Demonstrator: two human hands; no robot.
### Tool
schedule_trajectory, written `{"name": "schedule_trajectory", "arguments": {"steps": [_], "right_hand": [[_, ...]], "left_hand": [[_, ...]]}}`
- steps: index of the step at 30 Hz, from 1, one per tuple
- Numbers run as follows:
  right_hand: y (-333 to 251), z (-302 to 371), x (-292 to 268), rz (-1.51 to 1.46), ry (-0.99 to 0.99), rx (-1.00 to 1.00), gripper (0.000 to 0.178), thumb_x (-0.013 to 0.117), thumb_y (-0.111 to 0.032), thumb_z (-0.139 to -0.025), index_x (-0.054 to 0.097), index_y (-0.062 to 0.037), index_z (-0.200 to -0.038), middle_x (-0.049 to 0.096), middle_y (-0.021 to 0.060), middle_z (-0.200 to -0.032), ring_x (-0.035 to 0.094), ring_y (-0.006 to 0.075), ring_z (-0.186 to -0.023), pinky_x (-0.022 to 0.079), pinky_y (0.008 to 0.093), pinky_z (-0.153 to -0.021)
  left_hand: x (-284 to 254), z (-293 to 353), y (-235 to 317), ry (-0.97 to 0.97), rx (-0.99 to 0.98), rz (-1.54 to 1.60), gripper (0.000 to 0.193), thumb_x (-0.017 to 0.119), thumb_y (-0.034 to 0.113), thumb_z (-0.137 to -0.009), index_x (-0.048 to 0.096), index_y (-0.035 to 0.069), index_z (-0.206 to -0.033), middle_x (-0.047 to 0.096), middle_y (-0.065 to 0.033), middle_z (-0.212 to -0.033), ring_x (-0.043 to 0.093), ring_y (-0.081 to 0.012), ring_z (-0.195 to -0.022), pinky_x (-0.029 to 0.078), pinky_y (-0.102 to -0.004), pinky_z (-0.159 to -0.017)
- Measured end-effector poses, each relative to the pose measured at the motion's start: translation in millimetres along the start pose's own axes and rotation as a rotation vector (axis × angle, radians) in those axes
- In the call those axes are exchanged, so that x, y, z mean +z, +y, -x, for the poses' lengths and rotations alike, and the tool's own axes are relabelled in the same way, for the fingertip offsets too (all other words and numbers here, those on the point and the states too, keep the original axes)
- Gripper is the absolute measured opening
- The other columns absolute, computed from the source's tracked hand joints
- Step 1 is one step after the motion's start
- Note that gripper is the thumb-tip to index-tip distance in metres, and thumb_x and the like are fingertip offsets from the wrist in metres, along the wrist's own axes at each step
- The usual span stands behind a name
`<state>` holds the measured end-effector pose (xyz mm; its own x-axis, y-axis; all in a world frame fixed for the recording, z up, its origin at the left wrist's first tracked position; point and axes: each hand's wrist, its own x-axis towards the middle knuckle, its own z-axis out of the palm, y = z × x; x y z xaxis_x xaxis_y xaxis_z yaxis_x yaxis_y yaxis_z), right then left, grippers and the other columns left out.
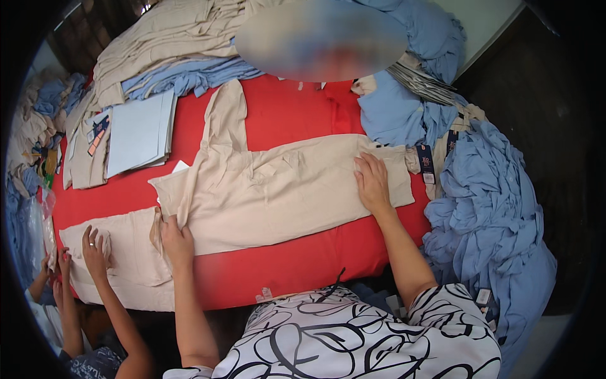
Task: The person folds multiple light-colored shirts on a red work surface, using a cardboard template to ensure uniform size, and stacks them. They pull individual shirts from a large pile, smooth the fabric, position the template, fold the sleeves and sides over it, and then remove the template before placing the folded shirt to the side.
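Observation:
A beige long-sleeved shirt (271, 196) is spread across the red table (227, 278), with one sleeve (226, 117) pointing away from me. At its left end, my left hand (177, 240) is closed on the cloth edge, its fingertips partly hidden by the fabric. My right hand (374, 183) lies flat on the shirt's right part, fingers stretched and holding nothing. Another beige garment (136, 234) lies folded just left of my left hand; a co-worker's ringed hand (95, 252) rests on it.
Blue garments (492, 196) are heaped at the right, beside a dark hang tag (426, 163). Beige garments (170, 38) are piled at the far left. Pale flat sheets (140, 136) lie stacked on the table. More co-worker hands (64, 262) are at the left edge.

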<state>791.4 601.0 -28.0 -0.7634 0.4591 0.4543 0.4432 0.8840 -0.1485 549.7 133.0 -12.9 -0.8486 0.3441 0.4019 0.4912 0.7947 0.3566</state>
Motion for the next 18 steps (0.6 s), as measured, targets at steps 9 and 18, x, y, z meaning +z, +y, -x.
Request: {"name": "schedule_trajectory", "arguments": {"steps": [9,18], "right_hand": [[1.1,-31.5,-8.2,-0.005,-0.108,0.143,0.043,0.052,-0.022,-0.096,0.051,-0.0030,-0.134,0.051,0.0193,-0.136,0.042,0.0341,-0.132,0.032,0.0479,-0.107],[-254.0,-271.5,103.9,-0.508,-0.126,0.121,0.058,0.063,-0.030,-0.089,0.049,0.0065,-0.133,0.056,0.0311,-0.127,0.053,0.0422,-0.120,0.042,0.0432,-0.103]], "left_hand": [[-13.2,-19.6,12.1,-0.155,-0.193,0.028,0.020,0.067,0.011,-0.080,0.062,0.002,-0.098,0.061,-0.0206,-0.091,0.059,-0.0413,-0.091,0.046,-0.0491,-0.078],[-35.2,-69.8,17.4,-0.350,-0.095,0.246,0.033,0.073,0.020,-0.080,0.065,0.005,-0.108,0.068,-0.0104,-0.101,0.064,-0.0280,-0.094,0.050,-0.0357,-0.082]]}}
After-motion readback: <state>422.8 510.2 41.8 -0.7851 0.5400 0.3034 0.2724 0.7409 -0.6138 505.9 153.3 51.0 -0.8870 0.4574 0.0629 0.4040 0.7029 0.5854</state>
